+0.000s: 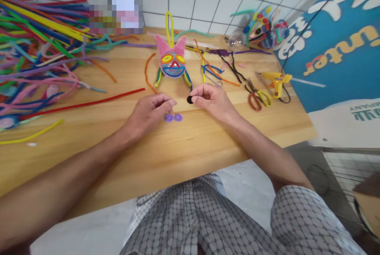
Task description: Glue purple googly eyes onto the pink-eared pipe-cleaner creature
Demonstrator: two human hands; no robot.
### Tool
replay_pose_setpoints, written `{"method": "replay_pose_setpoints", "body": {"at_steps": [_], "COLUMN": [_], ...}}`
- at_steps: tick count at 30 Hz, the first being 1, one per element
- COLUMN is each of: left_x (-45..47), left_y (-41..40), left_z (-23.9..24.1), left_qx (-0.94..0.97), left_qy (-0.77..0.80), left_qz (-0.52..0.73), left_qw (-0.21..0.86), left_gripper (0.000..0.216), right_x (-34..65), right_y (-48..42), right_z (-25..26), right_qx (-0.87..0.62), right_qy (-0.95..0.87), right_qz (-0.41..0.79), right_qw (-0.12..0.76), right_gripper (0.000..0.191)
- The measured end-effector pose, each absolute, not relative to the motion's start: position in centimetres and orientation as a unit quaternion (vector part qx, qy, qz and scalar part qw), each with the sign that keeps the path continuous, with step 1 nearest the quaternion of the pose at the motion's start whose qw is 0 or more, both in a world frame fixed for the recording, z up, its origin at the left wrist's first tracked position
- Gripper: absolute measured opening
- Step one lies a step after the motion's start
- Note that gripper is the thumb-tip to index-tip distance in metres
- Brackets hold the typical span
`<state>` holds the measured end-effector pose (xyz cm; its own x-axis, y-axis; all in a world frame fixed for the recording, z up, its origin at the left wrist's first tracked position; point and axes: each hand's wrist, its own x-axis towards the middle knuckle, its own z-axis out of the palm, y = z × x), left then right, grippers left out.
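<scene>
Right hand [212, 101] pinching black disc [189, 99]; wide tabletop strip [184, 148] before front edge [190, 177].

The disc [189, 99] is black, the small coils [178, 117] purple. The doll [172, 65] mixes pink ears [162, 45], yellow eyes [166, 59], a red nose [173, 64] and a blue mouth [174, 72]. On the right, the glue gun [276, 82] is yellow; the scissors [255, 92] have red and yellow handles. The table [208, 144] is light brown with wood grain, the shirt [166, 223] grey with dark netting.

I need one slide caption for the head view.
Right hand holds a black disc near two purple discs on a wooden table.
</scene>
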<state>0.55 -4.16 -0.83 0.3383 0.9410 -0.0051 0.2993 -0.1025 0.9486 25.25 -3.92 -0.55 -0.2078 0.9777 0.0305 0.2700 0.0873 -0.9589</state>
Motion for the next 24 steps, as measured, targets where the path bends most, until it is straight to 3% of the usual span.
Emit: {"method": "replay_pose_setpoints", "body": {"at_steps": [9, 16, 24], "left_x": [0.7, 0.4, 0.5], "left_y": [-4.2, -3.8, -3.7], "left_z": [-1.7, -2.1, -2.2], "left_qx": [0.649, 0.606, 0.603], "left_qy": [0.489, 0.520, 0.532], "left_qz": [0.353, 0.369, 0.356], "left_qw": [0.464, 0.476, 0.475], "left_gripper": [0.023, 0.026, 0.023], "right_x": [30.6, 31.9, 29.4], "right_y": [-3.7, -4.3, -5.0], "right_z": [-1.6, -1.4, -2.5], "right_qx": [-0.561, -0.518, -0.418], "right_qy": [-0.665, -0.719, -0.825], "right_qz": [0.413, 0.349, 0.267], "right_qw": [0.268, 0.305, 0.269], "right_gripper": [0.015, 0.015, 0.026]}}
